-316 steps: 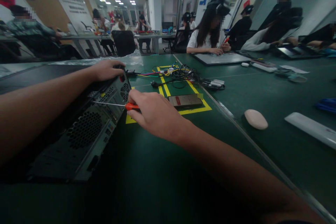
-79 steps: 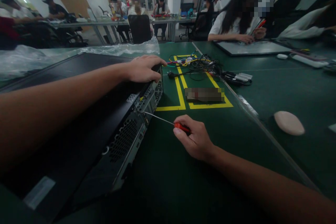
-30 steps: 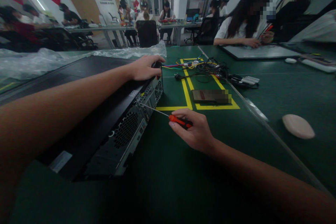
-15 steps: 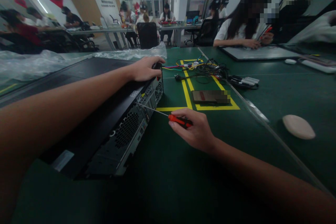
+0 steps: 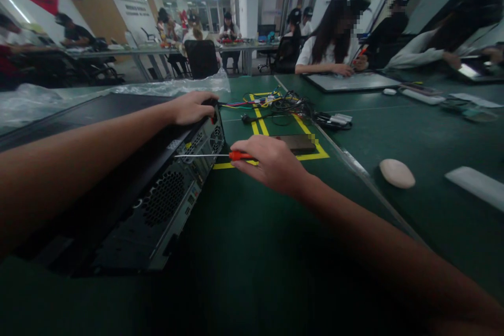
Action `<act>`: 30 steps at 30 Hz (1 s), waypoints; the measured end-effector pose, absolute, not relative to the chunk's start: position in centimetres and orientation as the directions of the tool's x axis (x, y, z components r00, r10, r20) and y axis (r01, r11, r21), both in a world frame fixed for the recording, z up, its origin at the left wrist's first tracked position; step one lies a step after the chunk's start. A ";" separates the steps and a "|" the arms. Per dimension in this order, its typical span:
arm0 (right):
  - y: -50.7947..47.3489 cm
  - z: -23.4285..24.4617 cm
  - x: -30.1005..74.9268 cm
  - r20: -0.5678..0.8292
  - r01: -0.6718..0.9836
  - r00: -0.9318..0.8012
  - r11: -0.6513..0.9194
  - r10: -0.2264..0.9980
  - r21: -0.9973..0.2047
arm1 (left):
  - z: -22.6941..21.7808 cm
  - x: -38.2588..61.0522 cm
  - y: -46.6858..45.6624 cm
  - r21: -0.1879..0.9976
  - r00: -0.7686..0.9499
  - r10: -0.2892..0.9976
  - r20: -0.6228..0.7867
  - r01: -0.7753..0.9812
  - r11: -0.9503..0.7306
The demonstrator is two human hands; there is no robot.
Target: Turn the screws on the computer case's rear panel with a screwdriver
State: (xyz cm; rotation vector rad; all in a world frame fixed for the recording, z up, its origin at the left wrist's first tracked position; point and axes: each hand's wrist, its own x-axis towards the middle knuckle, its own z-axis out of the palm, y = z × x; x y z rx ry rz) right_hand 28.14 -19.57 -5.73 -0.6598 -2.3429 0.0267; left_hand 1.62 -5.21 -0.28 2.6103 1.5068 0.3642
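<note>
A black desktop computer case [image 5: 157,134] lies on its side at the left, its metal rear panel with vents and ports turned towards the right. Over its far top corner my left hand [image 5: 192,107] is closed, gripping the edge; a bit of orange and black shows under the thumb, too small to name. My right hand [image 5: 271,160] holds a screwdriver [image 5: 238,156] by its orange and black handle. The thin shaft points left, almost level, and its tip meets the rear panel near the upper edge, though I cannot make out whether it sits in a screw.
Behind the right hand lies a dark phone [image 5: 295,143] within yellow tape lines. Tangled cables [image 5: 293,105] are farther back. A pale rounded object [image 5: 397,173] sits at the right, with a white bar [image 5: 476,186] beyond. Plastic wrap [image 5: 157,85] lies behind the case. Other people work nearby.
The view has turned right, so the scene sits farther left. The screwdriver has gone from slanting to nearly level as my right hand rose. My left hand keeps its place on the case.
</note>
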 end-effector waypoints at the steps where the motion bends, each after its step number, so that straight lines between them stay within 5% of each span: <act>1: -19.6 -5.1 28.2 0.607 0.433 -0.637 0.872 0.475 -0.227 | -0.4 1.6 -4.9 0.204 0.483 0.864 0.140 0.840 -0.503; 6: -20.0 -3.0 28.2 0.566 0.344 -0.668 0.875 0.483 -0.341 | -0.4 2.0 -4.4 0.125 0.459 0.883 0.096 0.875 -0.468; 22: -21.8 -3.2 27.9 0.591 0.455 -0.636 0.859 0.497 -0.233 | 0.1 2.4 -5.1 0.103 0.423 0.898 0.122 0.895 -0.435; 30: -21.9 -2.9 28.0 0.556 0.484 -0.640 0.841 0.530 -0.243 | -0.3 2.2 -5.0 0.181 0.396 0.910 0.123 0.892 -0.413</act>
